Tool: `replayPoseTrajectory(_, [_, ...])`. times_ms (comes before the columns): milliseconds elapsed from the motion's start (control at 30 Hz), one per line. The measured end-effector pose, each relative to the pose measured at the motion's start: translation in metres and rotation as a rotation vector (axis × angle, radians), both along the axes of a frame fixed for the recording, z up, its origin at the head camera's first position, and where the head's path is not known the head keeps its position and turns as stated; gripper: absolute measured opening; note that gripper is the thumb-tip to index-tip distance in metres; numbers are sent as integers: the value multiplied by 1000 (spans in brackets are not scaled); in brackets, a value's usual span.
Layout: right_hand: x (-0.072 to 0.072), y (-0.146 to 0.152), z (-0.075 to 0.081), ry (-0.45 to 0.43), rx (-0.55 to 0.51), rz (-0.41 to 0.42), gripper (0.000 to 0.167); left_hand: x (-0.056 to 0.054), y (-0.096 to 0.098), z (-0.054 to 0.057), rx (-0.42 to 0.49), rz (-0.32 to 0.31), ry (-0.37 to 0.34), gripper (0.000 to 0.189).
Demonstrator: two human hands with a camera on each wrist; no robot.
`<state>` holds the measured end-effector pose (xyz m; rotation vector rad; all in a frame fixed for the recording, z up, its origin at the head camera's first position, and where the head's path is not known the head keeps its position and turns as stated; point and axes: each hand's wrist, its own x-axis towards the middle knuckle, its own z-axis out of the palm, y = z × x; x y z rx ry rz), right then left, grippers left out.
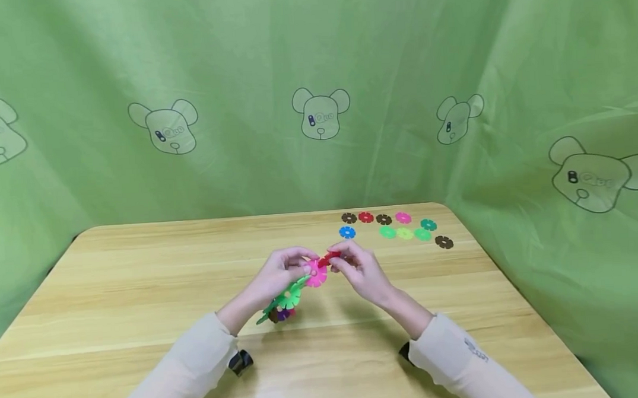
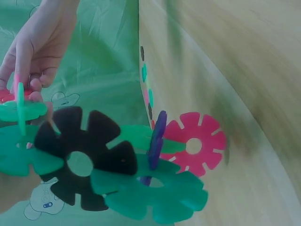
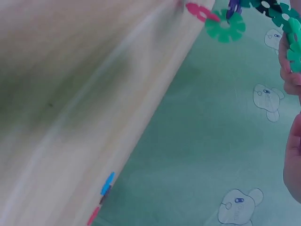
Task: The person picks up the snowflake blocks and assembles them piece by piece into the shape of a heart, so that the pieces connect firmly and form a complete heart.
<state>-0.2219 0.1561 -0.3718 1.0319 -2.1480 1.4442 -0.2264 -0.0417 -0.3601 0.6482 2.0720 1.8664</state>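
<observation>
My left hand [image 1: 283, 272] pinches a pink notched disc [image 1: 317, 274] at the upper end of a chain of interlocked plastic discs. Below it the chain hangs down with green discs [image 1: 289, 297], a black-brown disc [image 2: 70, 162], a purple disc [image 2: 157, 141] and a pink-red disc [image 2: 200, 143] at its lower end. In my right hand [image 1: 362, 273] a red disc [image 1: 329, 258] is held between thumb and fingers, its edge meeting the pink disc. Whether their notches are joined I cannot tell. The right wrist view shows the hands only at its right edge.
Several loose discs lie at the back right of the wooden table [image 1: 140, 272], among them a blue disc [image 1: 347, 232], a yellow disc [image 1: 405, 234] and a brown disc [image 1: 444, 242]. A green curtain [image 1: 243, 166] with bear-head drawings stands behind and beside the table.
</observation>
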Motion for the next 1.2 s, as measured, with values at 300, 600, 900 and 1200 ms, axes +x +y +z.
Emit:
replayPoseTrajectory(300, [-5, -5, 10, 96, 24, 85, 21, 1, -4, 9, 1, 26, 81, 23])
replayPoseTrajectory(600, [-7, -7, 12, 200, 4, 180, 31, 8, 2, 19, 26, 93, 62, 22])
replayPoseTrajectory(900, [-8, -7, 6, 180, 25, 172, 23, 3, -4, 20, -54, 33, 101, 20])
replayPoseTrajectory(1200, [-5, -9, 22, -36, 35, -12, 9, -6, -9, 28, -142, -3, 240, 23])
